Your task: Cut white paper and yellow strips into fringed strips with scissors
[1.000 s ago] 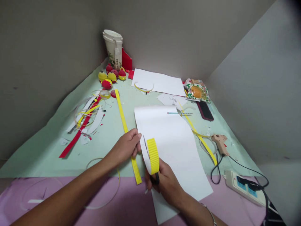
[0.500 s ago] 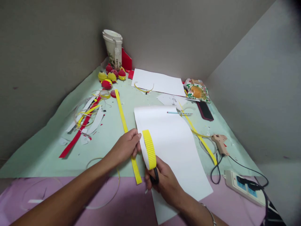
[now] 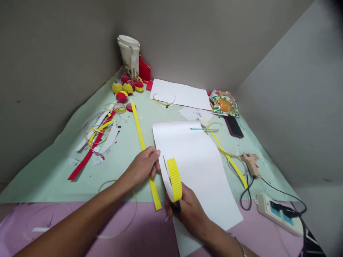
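A large white sheet lies on the table, and a narrow strip cut along its left side curls up, showing its yellow ribbed underside. My left hand is closed on the sheet's left edge, thumb on top. My right hand is wrapped round the black handle of a pair of scissors, at the near end of the curl. The curled strip and my fingers hide most of the blades. A yellow ribbed strip runs flat on the table, passing under my left hand.
At the right are a glue gun, a power strip and a phone. A pencil rests on the sheet. Paper scraps lie at left; behind are red and yellow balls and a lidded cup.
The yellow curl has shifted right and toward me, and a slit now shows between strip and sheet. My left hand has hardly moved; my right hand stays around the scissors.
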Demonstrator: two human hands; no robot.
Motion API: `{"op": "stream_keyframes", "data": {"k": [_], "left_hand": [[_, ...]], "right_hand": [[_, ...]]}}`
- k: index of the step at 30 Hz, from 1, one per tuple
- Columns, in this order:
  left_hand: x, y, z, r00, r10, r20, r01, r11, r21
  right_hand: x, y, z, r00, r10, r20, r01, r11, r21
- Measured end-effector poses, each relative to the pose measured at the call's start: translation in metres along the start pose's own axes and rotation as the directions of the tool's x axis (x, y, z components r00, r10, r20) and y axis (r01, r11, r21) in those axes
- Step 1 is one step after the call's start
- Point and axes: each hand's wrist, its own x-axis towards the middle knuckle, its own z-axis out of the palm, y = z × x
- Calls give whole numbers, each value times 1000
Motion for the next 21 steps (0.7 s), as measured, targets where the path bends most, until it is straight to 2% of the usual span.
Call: {"op": "stream_keyframes", "data": {"k": [4,11,17,21], "left_hand": [[2,-3,-1,1000,19,-19,-19,1000,11],[3,-3,-3,998,31,49,-33,998,51],[-1,2,-1,998,65,-1,-65,996,65],[0,0,-1,1000,27,-10,-27,998,49]], "right_hand": [[-3,-3,0,1000,-13,5,13,999,-52],[-4,-10,1,1000,-2,-9,2,998,-56],[-3,-7,2,1000,1,2,-1,1000,-27],[-3,-5,3,1000,2,0,-2,1000,14]]}}
